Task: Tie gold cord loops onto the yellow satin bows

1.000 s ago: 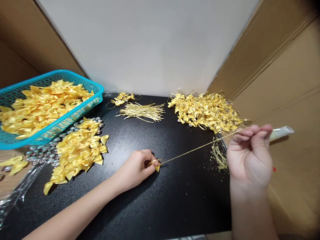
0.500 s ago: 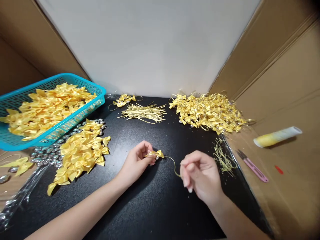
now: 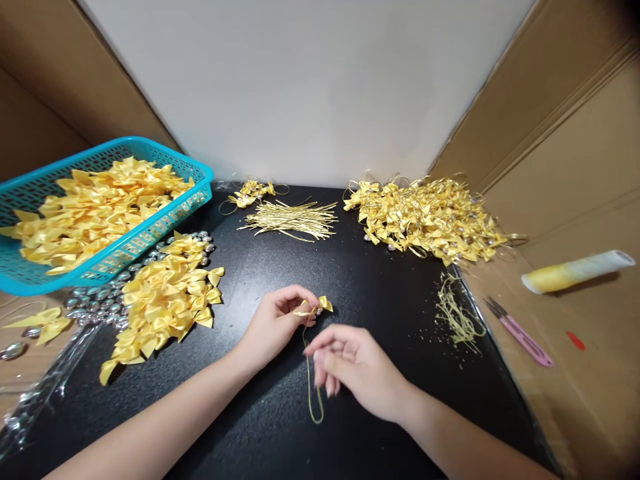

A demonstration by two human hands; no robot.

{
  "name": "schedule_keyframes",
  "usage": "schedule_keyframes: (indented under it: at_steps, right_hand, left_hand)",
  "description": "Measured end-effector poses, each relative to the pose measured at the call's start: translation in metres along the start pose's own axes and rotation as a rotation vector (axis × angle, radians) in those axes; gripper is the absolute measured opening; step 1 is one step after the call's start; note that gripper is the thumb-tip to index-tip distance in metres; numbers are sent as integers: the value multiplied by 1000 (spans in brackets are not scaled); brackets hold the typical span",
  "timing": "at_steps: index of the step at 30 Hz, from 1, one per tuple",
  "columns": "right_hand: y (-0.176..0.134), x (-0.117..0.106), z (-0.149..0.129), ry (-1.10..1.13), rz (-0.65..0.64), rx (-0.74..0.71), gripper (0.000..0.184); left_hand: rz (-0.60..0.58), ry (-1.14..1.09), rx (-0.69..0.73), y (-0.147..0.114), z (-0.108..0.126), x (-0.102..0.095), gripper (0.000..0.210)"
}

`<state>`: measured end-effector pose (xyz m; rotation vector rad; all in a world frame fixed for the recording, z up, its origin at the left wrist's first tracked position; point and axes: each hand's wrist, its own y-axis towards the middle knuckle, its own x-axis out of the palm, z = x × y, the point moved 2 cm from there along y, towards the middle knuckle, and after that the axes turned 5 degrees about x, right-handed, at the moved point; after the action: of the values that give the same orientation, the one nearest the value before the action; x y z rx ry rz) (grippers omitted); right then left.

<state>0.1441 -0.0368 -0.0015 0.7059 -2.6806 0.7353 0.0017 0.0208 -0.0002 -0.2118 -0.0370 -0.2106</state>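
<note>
Over the middle of the black tabletop (image 3: 250, 413), my left hand (image 3: 277, 323) is closed on a small yellow satin ribbon bow (image 3: 325, 304). A silvery bead shows at the bow, partly hidden by my fingertips. From there a thin gold cord (image 3: 309, 393) hangs in a long loop and runs up to my right hand (image 3: 357, 367). That hand is just right of and below the left one, its fingers curled and pinching the cord near its end; slight blur covers the fingertips.
A turquoise basket (image 3: 203, 193) of yellow bows stands left, beside a loose bow pile (image 3: 165, 300) and silvery beads (image 3: 95, 305). Gold cord lengths (image 3: 293, 220) lie behind, finished-looking bows (image 3: 425, 217) back right. Cord scraps (image 3: 457, 310), pink-handled snips (image 3: 523, 337) and a tube (image 3: 577, 271) lie right.
My right hand has moved left toward the left hand, bringing the cord's end with it. The cord, earlier stretched out to the right, now droops in a loop. The left hand keeps its hold.
</note>
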Motion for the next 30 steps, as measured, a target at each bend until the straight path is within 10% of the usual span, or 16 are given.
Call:
schedule_keyframes:
  at_steps: [3, 13, 21, 30]
  right_hand:
    - [5, -6, -4, -151, 280, -136, 12]
    - [-5, -30, -30, 239, 327, -413, 19]
    - [5, -7, -7, -318, 386, -326, 7]
    - [13, -13, -3, -444, 513, -370, 12]
  left_hand:
    - [5, 19, -49, -1, 3, -1, 14]
    - [53, -57, -62, -2, -2, -3, 16]
    - [14, -27, -20, -1, 0, -1, 10]
    - [16, -31, -39, -4, 1, -1, 10]
